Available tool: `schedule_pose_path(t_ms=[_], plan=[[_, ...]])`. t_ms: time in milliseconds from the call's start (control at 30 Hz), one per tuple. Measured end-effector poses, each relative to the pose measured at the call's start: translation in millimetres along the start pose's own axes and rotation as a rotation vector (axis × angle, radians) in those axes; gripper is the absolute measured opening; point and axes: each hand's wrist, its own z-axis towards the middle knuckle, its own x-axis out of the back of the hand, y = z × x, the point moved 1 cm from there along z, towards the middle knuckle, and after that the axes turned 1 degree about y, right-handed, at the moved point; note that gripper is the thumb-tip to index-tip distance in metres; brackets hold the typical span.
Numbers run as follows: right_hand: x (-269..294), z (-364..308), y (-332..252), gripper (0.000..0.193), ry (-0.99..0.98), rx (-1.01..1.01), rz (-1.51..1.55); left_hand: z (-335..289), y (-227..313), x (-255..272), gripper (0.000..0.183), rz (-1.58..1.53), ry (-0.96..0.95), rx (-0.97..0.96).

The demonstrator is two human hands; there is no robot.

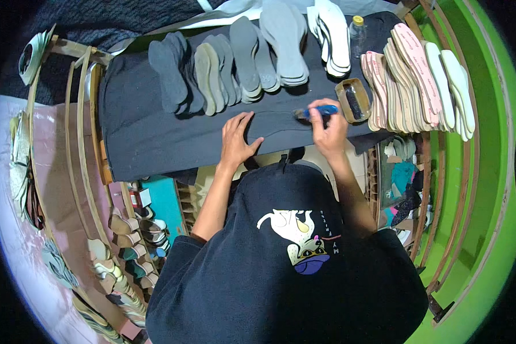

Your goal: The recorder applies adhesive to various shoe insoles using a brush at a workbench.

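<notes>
Blue-handled brush [321, 110] gripped in the right hand [331, 135], left hand [239, 140] splayed and not clutching anything

So the dark sole-shaped piece [278, 125] is lying flat on the black cloth [155, 143], left hand at its 9 o'clock end, bristles up around 2, can't tell if they're touching. Open tub [343, 106] is at the right hand's 1 o'clock, pale insoles [407, 80] at 2. Grey soles [246, 54] sit at the piece's 11.

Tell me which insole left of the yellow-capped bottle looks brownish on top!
The tan-grey insole, just right of the dark blue-grey insoles. Its brownish tint stands out: other tops left of the bottle look grey, blue-grey or white.
</notes>
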Motion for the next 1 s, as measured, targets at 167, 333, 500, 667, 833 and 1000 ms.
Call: schedule_pose_path(t_ms=[167,333,500,667,833,1000], plan=[[-61.4,-20.1,4.1,0.019,-0.133,-0.072,0.051,-18.5,-16.7,-1.8,0.085,-0.084,0.042,-0.096],[-74.7,-26.2,7.3,0.021,-0.222,-0.061,-0.058,-24.5,-24.7,-0.7,0.083,-0.109,0.063,-0.101],[-68.0,-32.0,29.6,0.027,-0.028,-0.281,-0.021,-26.1,-31.8,0.4,0.076,-0.193,0.086,-0.120],[-55.1,-32.6,37.9,0.030,0.074,-0.411,-0.033,-24.0,-29.9,4.8,0.070,-0.244,0.065,-0.114],[-85.3,-56.2,-8.3,0.025,-0.138,0.185,-0.356,-22.9,-33.2,2.7,0.064,-0.231,0.073,-0.190],[-99.5,-73.8,-28.8,0.026,-0.354,0.285,-0.350,-24.1,-40.4,1.1,0.065,-0.293,0.094,-0.188]])
